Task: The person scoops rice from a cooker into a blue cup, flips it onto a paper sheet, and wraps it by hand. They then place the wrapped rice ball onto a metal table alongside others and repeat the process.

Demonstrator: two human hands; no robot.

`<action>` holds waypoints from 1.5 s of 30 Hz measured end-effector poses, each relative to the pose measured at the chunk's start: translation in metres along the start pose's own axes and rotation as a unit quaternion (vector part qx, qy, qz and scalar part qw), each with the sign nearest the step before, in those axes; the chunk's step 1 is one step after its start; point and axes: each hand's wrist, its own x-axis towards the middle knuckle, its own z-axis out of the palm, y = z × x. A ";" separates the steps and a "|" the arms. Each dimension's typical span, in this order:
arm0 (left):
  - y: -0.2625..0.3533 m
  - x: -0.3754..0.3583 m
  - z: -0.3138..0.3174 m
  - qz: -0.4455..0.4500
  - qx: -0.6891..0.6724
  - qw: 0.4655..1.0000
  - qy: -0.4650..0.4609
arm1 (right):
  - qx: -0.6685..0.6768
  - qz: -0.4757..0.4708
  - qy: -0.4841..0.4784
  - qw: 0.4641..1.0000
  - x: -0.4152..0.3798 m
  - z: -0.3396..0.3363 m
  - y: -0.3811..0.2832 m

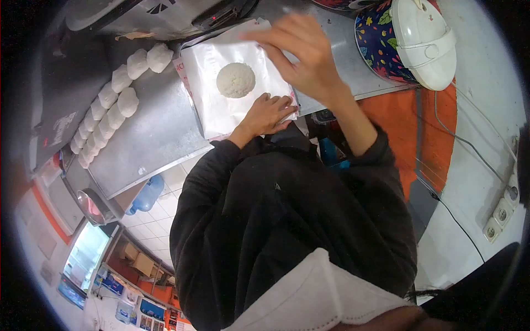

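From here I see the round rice mound (pixel 236 80) on the white paper (pixel 212 118), which lies on the tabletop (pixel 157 118); it looks round, with no long way; the left hand (pixel 269 114) is nearer, just beside the mound on its near right side, its grip a bit spread on the paper; the right hand (pixel 305 58) is up past the mound's right side, too blurry for me to tell if its grip pinches anything.

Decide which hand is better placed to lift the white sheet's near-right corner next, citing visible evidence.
The left hand, probably: it lies at that corner of the white sheet, nearer the body than the rice mound. The right hand is raised toward the far side and would likely have to come back.
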 end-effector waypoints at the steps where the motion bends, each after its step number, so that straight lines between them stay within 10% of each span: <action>1: 0.000 -0.002 -0.001 0.012 0.022 0.999 0.020 | 0.037 0.062 -0.013 0.997 -0.023 0.004 0.003; 5: 0.000 0.000 -0.002 0.036 0.005 0.998 0.044 | 0.157 0.347 -0.017 0.924 -0.106 0.007 0.002; 11: -0.003 0.001 -0.011 0.036 -0.065 0.997 0.023 | 0.242 0.487 -0.019 0.839 -0.166 0.009 -0.012; 45: -0.011 -0.002 0.005 0.063 -0.083 0.990 0.093 | 0.185 0.520 -0.071 0.831 -0.214 0.028 0.022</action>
